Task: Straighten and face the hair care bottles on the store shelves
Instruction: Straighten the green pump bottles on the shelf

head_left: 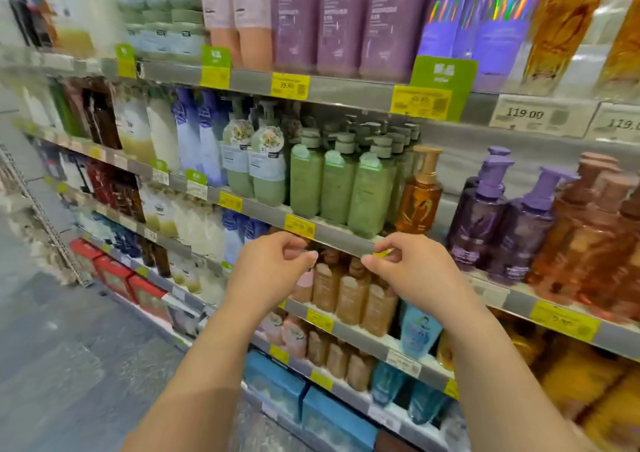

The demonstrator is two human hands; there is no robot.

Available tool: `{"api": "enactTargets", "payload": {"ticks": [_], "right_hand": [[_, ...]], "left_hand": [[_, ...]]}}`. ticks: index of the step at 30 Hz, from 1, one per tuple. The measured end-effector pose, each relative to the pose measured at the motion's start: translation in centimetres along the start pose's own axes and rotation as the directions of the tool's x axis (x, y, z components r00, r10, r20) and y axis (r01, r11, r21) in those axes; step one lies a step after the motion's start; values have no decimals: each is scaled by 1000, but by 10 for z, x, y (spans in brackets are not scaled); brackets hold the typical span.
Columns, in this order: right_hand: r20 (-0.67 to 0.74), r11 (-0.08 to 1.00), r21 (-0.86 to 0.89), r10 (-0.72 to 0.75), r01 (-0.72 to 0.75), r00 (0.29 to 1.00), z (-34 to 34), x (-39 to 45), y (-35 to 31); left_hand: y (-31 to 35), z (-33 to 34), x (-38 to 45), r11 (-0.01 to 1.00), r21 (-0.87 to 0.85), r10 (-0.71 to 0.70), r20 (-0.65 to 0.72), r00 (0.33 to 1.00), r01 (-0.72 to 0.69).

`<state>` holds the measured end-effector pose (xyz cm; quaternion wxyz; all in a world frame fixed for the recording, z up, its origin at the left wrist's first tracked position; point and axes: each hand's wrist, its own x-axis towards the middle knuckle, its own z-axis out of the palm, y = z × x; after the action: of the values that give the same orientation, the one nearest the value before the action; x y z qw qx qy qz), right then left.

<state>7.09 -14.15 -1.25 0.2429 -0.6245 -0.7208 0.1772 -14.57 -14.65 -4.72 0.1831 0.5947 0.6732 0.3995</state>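
Both hands up at the shelf rail; left hand and right hand loosely curled, each grip holding nothing; green pump bottles stand in a row just above, tan bottles just below; between bottles, it seems; next, choose a crooked one and turn its label forward.

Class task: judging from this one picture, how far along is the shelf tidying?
Done: the green bottles stand upright in a neat row. In hand: nothing; the left hand and right hand hover with loosely curled fingers before the tan bottles. Left: the amber bottle standing among different products.
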Motion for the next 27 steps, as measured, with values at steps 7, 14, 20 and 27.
{"api": "enactTargets", "payload": {"ticks": [7, 14, 20, 27], "right_hand": [[-40, 993, -16, 118, -119, 992, 34, 19, -14], [-248, 981, -92, 141, -168, 958, 38, 72, -10], [-318, 985, -78, 120, -152, 940, 37, 128, -6], [-280, 977, -34, 193, -211, 940, 39, 167, 5]], "left_hand": [[-21, -7, 39, 998, -22, 65, 97, 993, -63], [-18, 18, 93, 992, -3, 123, 154, 980, -124], [9, 40, 146, 966, 50, 242, 169, 956, -253], [25, 81, 180, 910, 286, 222, 271, 937, -299]]}}
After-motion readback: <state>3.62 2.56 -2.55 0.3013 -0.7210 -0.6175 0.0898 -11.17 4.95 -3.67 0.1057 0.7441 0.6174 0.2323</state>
